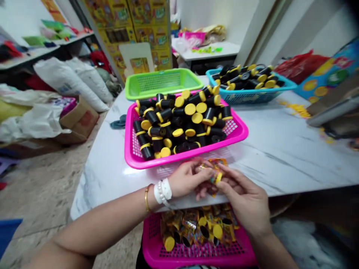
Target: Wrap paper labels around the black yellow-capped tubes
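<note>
My left hand (193, 177), with a white band and bracelets at the wrist, is closed on a printed plastic wrapper (213, 172) at the table's front edge. My right hand (245, 192) pinches the same wrapper from the other side, by a small yellow cap; most of what is inside is hidden by fingers. Just beyond my hands, a pink basket (129, 149) is heaped with black canisters with yellow lids (177, 121). Below them, a darker pink basket (196, 259) holds several canisters in printed wrappers (193, 224).
A green basket (165, 76) stands behind the pink one. At the back right a blue basket (246, 97) holds more black canisters. Small yellow pieces (298, 109) lie on the marble-patterned table (280, 149). White sacks (70, 82) and a cardboard box (78, 119) sit on the left.
</note>
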Motion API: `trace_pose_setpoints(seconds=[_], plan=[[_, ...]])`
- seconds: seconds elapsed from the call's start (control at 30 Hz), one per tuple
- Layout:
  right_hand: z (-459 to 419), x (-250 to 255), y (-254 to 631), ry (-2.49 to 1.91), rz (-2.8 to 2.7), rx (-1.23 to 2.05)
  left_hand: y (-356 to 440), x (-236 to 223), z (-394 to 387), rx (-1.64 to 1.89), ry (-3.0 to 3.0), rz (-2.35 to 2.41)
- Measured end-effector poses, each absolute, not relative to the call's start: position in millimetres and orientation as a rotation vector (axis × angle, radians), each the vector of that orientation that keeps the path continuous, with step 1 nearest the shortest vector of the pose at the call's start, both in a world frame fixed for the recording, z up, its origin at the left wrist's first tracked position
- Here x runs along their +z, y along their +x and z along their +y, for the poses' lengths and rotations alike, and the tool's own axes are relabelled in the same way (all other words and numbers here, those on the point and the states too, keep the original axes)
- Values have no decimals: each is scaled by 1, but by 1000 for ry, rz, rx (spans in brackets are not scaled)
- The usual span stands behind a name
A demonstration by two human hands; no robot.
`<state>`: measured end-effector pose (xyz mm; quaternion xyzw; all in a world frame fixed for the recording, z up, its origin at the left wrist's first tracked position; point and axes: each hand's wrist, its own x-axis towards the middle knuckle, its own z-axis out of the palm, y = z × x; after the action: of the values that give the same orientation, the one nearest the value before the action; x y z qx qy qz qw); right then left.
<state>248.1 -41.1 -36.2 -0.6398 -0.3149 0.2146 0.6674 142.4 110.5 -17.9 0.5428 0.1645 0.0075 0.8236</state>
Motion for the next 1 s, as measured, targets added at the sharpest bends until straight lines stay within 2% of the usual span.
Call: trace_pose_setpoints(seconds=[0.17,0.37,0.63,0.83,1.0], plan=[[-47,-33,260,-1348,-938,593,142,-21,112,-125,1097,364],[-59,-47,252,-1145,-793,697,140,-14,115,-364,1134,245],[-84,-51,235,-1467,-1366,297,143,-10,125,75,1860,510],[-68,-52,257,-1813,-1382,-7,145,-21,124,34,2115,535],[-61,-54,258,-1940,-1478,6,143,-15,120,31,2257,494]])
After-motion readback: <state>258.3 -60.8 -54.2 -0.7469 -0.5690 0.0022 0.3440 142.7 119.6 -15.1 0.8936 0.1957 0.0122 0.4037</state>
